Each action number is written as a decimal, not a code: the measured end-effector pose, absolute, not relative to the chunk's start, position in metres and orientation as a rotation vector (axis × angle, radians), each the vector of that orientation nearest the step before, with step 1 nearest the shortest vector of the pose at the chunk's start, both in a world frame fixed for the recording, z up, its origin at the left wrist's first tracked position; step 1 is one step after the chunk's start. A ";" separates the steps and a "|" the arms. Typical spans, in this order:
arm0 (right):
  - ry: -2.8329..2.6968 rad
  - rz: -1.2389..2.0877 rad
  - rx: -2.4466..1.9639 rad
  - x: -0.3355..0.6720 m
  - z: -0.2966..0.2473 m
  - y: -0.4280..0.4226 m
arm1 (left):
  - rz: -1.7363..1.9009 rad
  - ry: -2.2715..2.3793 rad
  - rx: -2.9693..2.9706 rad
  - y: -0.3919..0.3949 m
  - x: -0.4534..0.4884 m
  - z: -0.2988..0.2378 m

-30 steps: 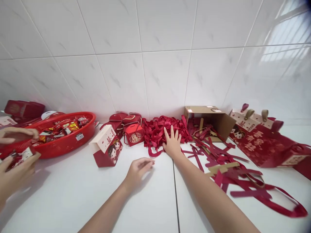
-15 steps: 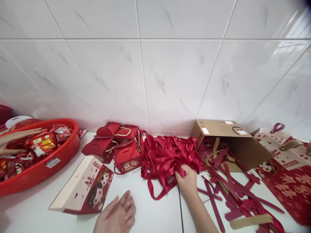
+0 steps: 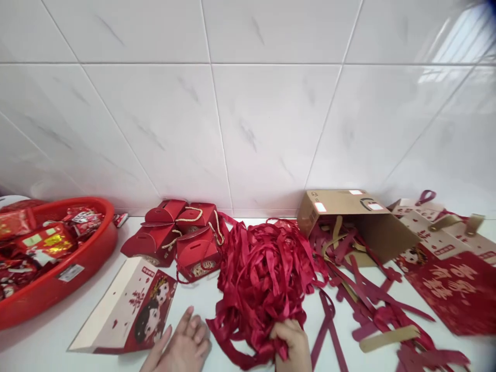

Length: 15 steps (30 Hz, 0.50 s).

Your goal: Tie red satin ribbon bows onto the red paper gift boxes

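A tangled heap of dark red satin ribbon [image 3: 263,274] covers the middle of the white tabletop. At its front edge my right hand [image 3: 292,345] is closed around some of the strands. My left hand [image 3: 182,343] rests palm up with fingers apart and holds nothing. Beside it, to the left, lies a cream and red paper gift bag [image 3: 129,310] printed with two cartoon figures. Just behind the bag and left of the ribbon stand several small red boxes [image 3: 199,253] with twisted cord handles.
On the left is a red plastic basin [image 3: 110,227] of wrapped sweets. An open cardboard box [image 3: 344,201] spills maroon and gold strips [image 3: 372,299] onto the table. More printed bags [image 3: 451,294] lie at the far right. A tiled wall [image 3: 271,139] closes off the back.
My right hand has pulled the ribbon toward me, and the heap has lifted and spread forward. The left hand stays open. The view has shifted slightly to the right.
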State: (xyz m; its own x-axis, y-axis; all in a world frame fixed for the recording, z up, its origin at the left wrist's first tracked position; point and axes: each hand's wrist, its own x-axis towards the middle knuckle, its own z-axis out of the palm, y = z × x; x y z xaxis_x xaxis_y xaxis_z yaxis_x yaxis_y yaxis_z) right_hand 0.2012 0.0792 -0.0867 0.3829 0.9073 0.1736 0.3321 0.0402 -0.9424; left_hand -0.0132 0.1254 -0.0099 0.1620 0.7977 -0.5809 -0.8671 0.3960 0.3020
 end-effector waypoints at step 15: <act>-0.543 1.106 -1.302 0.238 0.058 0.116 | 0.897 1.306 2.069 0.062 0.040 -0.021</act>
